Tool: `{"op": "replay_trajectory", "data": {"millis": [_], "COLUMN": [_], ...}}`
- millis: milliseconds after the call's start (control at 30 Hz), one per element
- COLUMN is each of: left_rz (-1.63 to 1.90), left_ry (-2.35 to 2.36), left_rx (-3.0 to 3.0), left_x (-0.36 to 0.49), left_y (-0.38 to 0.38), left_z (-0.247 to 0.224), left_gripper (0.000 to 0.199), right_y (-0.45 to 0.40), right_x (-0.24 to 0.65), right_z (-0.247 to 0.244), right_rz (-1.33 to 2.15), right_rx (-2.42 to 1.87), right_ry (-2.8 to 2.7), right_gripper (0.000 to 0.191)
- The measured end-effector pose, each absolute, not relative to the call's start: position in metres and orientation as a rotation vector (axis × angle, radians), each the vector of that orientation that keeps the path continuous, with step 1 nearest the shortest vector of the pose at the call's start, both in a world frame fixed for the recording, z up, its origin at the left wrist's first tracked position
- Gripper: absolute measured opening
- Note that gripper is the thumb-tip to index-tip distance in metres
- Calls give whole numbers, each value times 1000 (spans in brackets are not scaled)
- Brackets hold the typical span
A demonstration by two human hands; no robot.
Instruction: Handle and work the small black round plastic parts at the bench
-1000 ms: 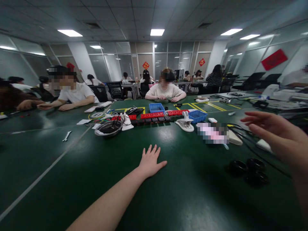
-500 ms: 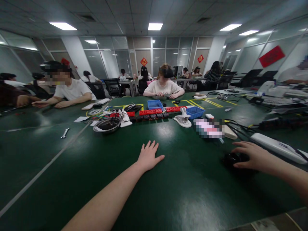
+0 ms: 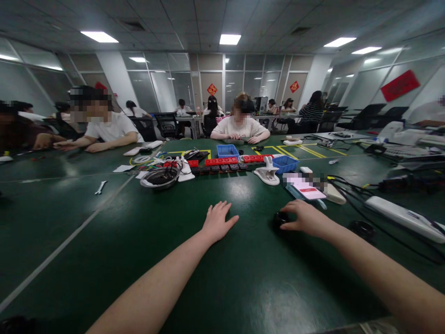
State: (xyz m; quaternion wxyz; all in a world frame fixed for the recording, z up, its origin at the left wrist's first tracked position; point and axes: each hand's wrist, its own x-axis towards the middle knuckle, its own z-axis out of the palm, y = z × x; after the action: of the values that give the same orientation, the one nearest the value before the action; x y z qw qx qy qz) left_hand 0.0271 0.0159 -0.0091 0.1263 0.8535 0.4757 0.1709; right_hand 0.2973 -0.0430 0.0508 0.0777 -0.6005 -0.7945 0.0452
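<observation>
My left hand [image 3: 217, 223] rests on the green table [image 3: 250, 278], fingers stretched out and thumb apart, holding nothing. To its right, my right hand [image 3: 304, 217] has its thumb and fingers closed around a small black round object [image 3: 280, 219], at or just above the tabletop. Its exact kind is hard to make out, as the fingers cover part of it. A second black round object [image 3: 361, 229], ring-like on top, lies beyond my right forearm. A phone [image 3: 305, 185] with a lit screen is just past my right hand.
Farther in are a metal bowl [image 3: 160, 179], red power sockets [image 3: 221, 161], a white clip stand [image 3: 267, 172] and blue bins [image 3: 285, 163]. A wrench [image 3: 101, 187] lies left. On the right are a white power strip [image 3: 405, 215] and cables. People sit across the table.
My right hand has moved left toward the middle with the black round object in it, leaving the second one behind. My left hand stays put. The view has shifted slightly.
</observation>
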Motion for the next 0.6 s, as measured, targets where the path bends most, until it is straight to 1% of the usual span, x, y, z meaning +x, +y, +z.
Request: {"op": "replay_trajectory", "data": {"millis": [133,233,300,433,533,600], "left_rz": [814,1029,1108,1136,1105,1049], "left_ry": [1354,1330,1324,1284,1251,1221], "left_rx": [2336,2233,2173,2072,2041,2062], "left_x": [23,17,13,8,5,3], "left_y": [19,23,27,37,45,48], "left_z": [-4,0,1,-3,-6,-6], "left_gripper": [46,39,37,38,37,34], "right_y": [-4,16,22,28,31,33], "right_x": [242,206,190,182,190,195], "right_z": [41,38,38,31,19,9], "right_rz": [127,126,139,227,435,590], "right_rx": [-1675,-1593,-1516,-1359,-1308,-1277], "right_ry": [-2385,-2420,-2459,-2487,-2441,-2368], "right_gripper": [38,40,42,47,61,64]}}
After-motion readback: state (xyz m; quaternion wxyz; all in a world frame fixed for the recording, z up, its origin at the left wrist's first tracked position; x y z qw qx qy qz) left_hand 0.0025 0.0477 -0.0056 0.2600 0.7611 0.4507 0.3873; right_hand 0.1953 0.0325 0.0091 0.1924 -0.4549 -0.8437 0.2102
